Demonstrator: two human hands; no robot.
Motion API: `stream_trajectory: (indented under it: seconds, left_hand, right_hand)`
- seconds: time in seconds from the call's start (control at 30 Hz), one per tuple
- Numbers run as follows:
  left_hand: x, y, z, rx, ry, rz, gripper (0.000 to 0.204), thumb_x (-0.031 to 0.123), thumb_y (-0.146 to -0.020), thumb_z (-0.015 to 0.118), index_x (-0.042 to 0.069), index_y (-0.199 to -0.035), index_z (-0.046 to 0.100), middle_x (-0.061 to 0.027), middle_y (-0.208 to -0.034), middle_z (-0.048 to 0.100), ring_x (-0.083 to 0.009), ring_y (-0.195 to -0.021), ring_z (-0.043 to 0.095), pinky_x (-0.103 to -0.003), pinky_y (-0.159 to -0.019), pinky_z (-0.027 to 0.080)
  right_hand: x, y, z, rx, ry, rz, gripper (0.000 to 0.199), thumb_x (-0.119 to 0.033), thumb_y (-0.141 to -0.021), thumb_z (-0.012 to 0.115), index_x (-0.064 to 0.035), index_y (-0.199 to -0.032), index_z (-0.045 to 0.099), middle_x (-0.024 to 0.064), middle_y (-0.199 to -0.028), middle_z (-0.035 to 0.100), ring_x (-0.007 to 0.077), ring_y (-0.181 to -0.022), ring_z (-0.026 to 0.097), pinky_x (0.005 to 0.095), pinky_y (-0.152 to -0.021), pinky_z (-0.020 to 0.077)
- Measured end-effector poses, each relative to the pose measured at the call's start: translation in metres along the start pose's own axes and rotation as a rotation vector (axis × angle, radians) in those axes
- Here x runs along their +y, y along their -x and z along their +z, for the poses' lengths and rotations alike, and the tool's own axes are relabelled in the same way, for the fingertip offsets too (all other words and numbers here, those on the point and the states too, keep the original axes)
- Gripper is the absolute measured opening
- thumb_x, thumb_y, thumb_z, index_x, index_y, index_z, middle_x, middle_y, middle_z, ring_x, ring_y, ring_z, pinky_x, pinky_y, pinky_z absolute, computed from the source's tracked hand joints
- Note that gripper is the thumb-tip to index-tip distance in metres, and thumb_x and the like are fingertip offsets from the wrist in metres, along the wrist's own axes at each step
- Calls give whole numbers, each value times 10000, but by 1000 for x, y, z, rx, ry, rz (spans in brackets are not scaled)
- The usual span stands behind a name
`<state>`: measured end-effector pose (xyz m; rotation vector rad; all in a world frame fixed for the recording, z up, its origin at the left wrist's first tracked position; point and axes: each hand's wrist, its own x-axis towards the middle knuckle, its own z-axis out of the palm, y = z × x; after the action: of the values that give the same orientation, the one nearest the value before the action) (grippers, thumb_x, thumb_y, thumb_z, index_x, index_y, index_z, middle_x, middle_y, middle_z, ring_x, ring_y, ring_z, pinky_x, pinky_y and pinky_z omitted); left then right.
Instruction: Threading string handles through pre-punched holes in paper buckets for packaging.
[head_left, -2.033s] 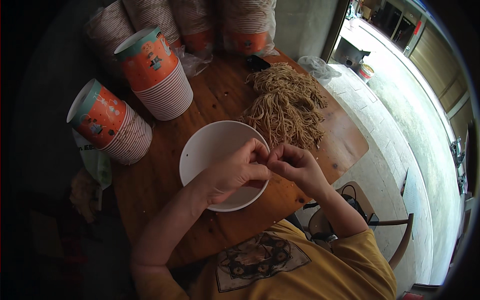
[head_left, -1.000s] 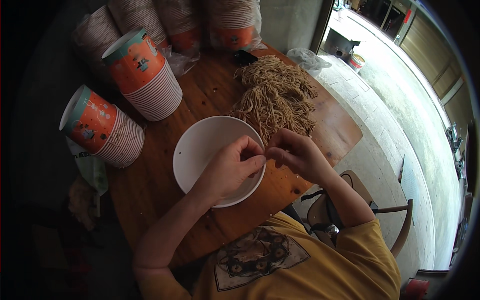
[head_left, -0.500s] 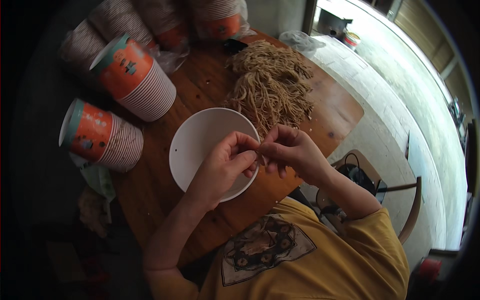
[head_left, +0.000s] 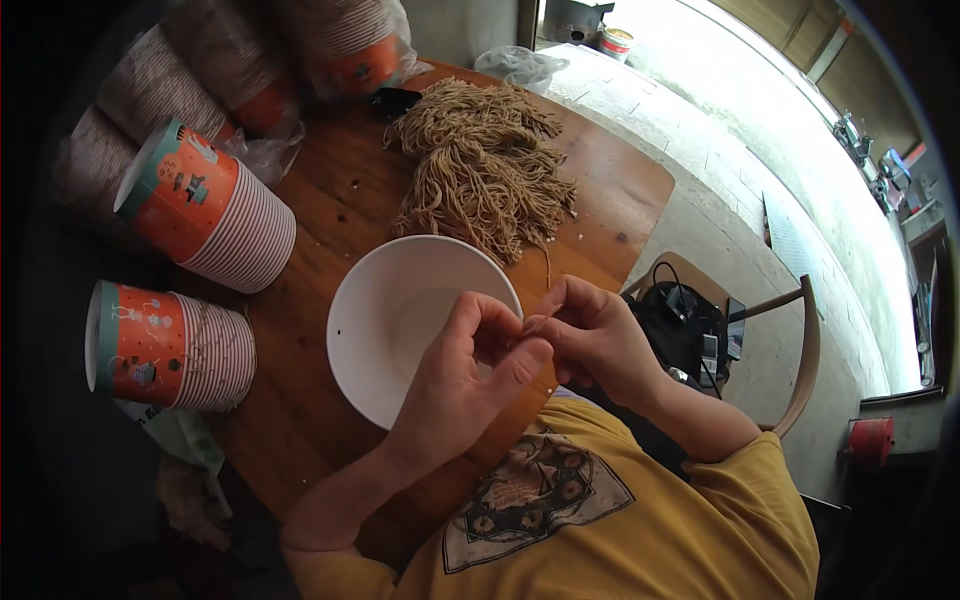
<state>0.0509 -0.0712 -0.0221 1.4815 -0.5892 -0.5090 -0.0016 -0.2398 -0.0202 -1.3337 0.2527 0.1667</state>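
My left hand (head_left: 462, 375) and my right hand (head_left: 598, 338) meet over the right rim of a white bowl (head_left: 385, 290). Both have thumb and fingers pinched together, the fingertips almost touching. Whatever lies between them is too small and hidden to make out. Past the bowl sits a tangled heap of thin tan strands (head_left: 485, 165), cord-like in look. One loose strand (head_left: 548, 262) runs from its near edge toward my right hand; whether the hand grips it is unclear. Inside, the bowl shows only its pale wall and base, with a small dark spot on the left side.
Two stacks of orange and teal paper cups, one farther back (head_left: 235, 220) and one nearer (head_left: 175, 345), stand left on the wooden table (head_left: 310, 430). Bagged cups (head_left: 345, 45) are behind. A clear plastic bag (head_left: 520, 66) lies at the far edge. Right is a chair (head_left: 800, 350) holding a black bag.
The view has swung, so table and bowl sit differently in it. Both hands stay pinched close together, now nearer the bowl's right rim, with my left thumb raised more.
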Motion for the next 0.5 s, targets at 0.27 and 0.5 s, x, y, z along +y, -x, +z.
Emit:
stream_trajectory:
  seconds: [0.27, 0.5]
  left_hand:
    - [5, -14, -19, -138, 390, -321, 195, 227, -980, 464, 44, -943, 520, -19, -837, 556, -93, -774, 538, -228, -700, 450]
    - [3, 3, -30, -136, 560, -403, 125, 133, -932, 552, 26, -995, 535, -24, -881, 560, -81, -795, 539, -227, -725, 462]
  right_hand:
    - [5, -3, 3, -9, 138, -165, 150, -153, -876, 644, -51, -890, 535, -5, -746, 628, 33, -639, 562, 182, -539, 438]
    - [5, -15, 6, -167, 281, -196, 159, -148, -879, 640, -48, -890, 516, -15, -728, 587, 31, -613, 541, 174, -525, 434]
